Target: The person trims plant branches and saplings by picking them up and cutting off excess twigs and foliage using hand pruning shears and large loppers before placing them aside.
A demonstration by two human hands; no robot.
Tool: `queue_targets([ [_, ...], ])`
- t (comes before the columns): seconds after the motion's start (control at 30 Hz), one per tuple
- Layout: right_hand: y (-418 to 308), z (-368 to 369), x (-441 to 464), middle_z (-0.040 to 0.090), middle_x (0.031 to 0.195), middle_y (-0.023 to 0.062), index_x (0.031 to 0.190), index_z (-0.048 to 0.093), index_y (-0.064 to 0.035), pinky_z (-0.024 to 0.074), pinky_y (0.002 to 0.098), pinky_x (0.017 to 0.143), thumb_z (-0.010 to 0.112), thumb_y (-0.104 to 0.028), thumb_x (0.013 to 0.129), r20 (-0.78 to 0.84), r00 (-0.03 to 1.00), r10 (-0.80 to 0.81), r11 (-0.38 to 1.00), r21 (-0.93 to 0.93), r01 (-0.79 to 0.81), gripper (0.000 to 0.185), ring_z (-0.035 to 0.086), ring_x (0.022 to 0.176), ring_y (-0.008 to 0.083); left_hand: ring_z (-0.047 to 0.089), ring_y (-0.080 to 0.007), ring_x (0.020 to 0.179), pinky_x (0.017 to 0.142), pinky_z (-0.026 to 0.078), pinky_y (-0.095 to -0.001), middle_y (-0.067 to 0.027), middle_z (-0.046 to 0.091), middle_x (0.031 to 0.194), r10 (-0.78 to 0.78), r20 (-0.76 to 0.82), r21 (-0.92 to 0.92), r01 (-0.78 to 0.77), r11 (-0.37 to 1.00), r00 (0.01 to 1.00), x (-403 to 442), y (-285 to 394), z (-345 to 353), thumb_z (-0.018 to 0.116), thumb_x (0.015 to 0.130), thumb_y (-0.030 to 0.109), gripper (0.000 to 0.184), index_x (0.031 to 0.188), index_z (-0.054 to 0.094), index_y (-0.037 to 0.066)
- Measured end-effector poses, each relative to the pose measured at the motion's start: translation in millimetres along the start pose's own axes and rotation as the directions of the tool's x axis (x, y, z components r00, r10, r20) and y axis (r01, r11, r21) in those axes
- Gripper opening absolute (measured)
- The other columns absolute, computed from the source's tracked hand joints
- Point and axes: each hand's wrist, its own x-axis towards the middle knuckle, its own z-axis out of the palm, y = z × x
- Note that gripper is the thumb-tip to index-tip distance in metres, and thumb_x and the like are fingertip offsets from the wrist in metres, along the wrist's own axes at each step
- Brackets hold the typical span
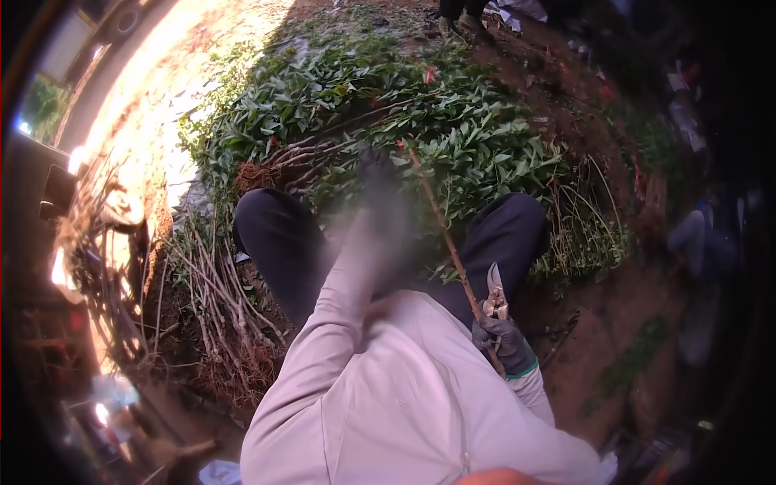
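Observation:
My right hand (508,341), in a dark glove with a green cuff edge, is closed around pruning shears (495,293) whose blades point up and away from me. The same hand also holds a long brown woody stem (443,226), which slants up to the left with a red mark near its far end. My left hand (377,168), dark-gloved too, reaches over the leafy branches (477,153) between my knees. Motion blur smears its fingers, so I cannot see whether it holds anything.
Bare-rooted stems (299,158) lie across the leaves ahead. A bundle of rooted stems (226,299) lies at my left. Thin green stems (586,222) lie beyond my right knee. Brown soil (598,323) stretches to the right. Another person's feet (467,24) stand at the far edge.

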Motion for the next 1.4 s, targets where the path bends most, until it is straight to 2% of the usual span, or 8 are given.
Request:
queue_targets([
  [0.2,-3,0,3,0.043,0.062,0.0023,0.1,0.042,-0.0088,0.035,0.0237,0.053,0.047,-0.011,0.088,0.001,0.998,-0.056,0.989,0.138,0.055,0.013,0.041,0.053,0.0109,0.034,-0.0048,0.047,0.045,0.031,-0.0207,0.0051,0.046,0.068,-0.121,0.522,0.231,-0.003,0.973,0.844,-23,-43,-34,0.041,0.091,0.043,0.033,0.092,0.053,0.013],
  [0.73,-12,1,7,0.046,0.064,0.0015,0.097,0.043,-0.0103,0.0376,0.0219,0.051,0.048,-0.011,0.087,0.01,0.996,-0.087,0.996,0.037,0.087,0.011,0.044,0.053,0.0103,0.041,-0.003,0.057,0.052,0.034,-0.0183,0.0062,0.046,0.07,-0.05,0.468,0.54,-0.24,0.807,0.882,-29,2,-25,0.045,0.092,0.024,0.015,0.091,0.052,0.011],
  [0.8,-25,20,8,0.048,0.065,0.001,0.093,0.044,-0.0096,0.0375,0.0195,0.051,0.05,-0.012,0.087,-0.157,0.965,-0.21,0.953,-0.252,0.167,0.01,0.045,0.055,0.0083,0.043,-0.0022,0.062,0.054,0.036,-0.0186,0.0063,0.049,0.073,-0.071,0.901,0.434,-0.886,0.161,0.428,-50,-21,-34,0.047,0.091,0.025,0.019,0.102,0.05,0.009],
  [0.87,-32,31,14,0.048,0.066,0.0003,0.09,0.045,-0.0084,0.0371,0.0181,0.05,0.053,-0.014,0.086,-0.227,0.942,-0.248,0.937,-0.305,0.173,0.01,0.046,0.056,0.0062,0.042,-0.0022,0.065,0.054,0.036,-0.0187,0.0065,0.05,0.075,-0.257,0.913,0.391,-0.862,0.323,0.318,-87,-57,-46,0.049,0.091,0.028,0.026,0.107,0.049,0.007],
  [1.07,-49,33,18,0.05,0.065,0.0001,0.078,0.049,-0.0072,0.0384,0.0174,0.05,0.053,-0.014,0.086,-0.138,0.961,-0.238,0.885,-0.438,0.156,0.012,0.046,0.055,0.0048,0.041,-0.0044,0.059,0.053,0.037,-0.0201,0.0048,0.046,0.068,-0.023,0.39,0.72,-0.289,0.63,0.921,-51,-30,-76,0.044,0.093,0.031,0.026,0.094,0.055,0.007],
  [1.17,-74,48,47,0.048,0.069,-0.0001,0.096,0.042,-0.0099,0.0371,0.0186,0.051,0.049,-0.013,0.087,-0.095,0.953,-0.288,0.83,-0.521,0.199,0.011,0.045,0.056,0.0068,0.048,-0.0091,0.079,0.066,0.043,-0.0231,-0.0029,0.048,0.098,-0.178,0.524,0.781,-0.386,0.49,0.833,-122,-3,-48,0.048,0.09,0.03,0.044,0.126,0.034,0.008],
  [1.23,-92,54,108,0.049,0.07,-0.0009,0.093,0.047,-0.008,0.0373,0.0191,0.051,0.048,-0.018,0.089,0.023,0.934,-0.355,0.74,-0.604,0.296,0.01,0.046,0.056,0.0064,0.044,-0.0134,0.104,0.086,0.041,-0.0283,-0.0089,0.042,0.123,-0.493,0.736,0.56,-0.009,0.828,0.464,-165,-25,-26,0.051,0.088,0.04,0.067,0.138,0.019,0.007],
  [1.4,-148,187,220,0.059,0.082,0.0066,0.11,0.047,-0.0032,0.0466,0.0237,0.06,0.06,-0.023,0.084,0.291,0.882,-0.37,0.319,-0.852,0.415,0.036,0.058,0.072,0.0126,0.053,-0.0141,0.077,0.068,0.048,-0.028,-0.0042,0.051,0.091,-0.115,0.459,0.224,0.01,0.974,0.881,-158,-10,1,0.044,0.092,0.027,0.035,0.117,0.039,0.002],
])
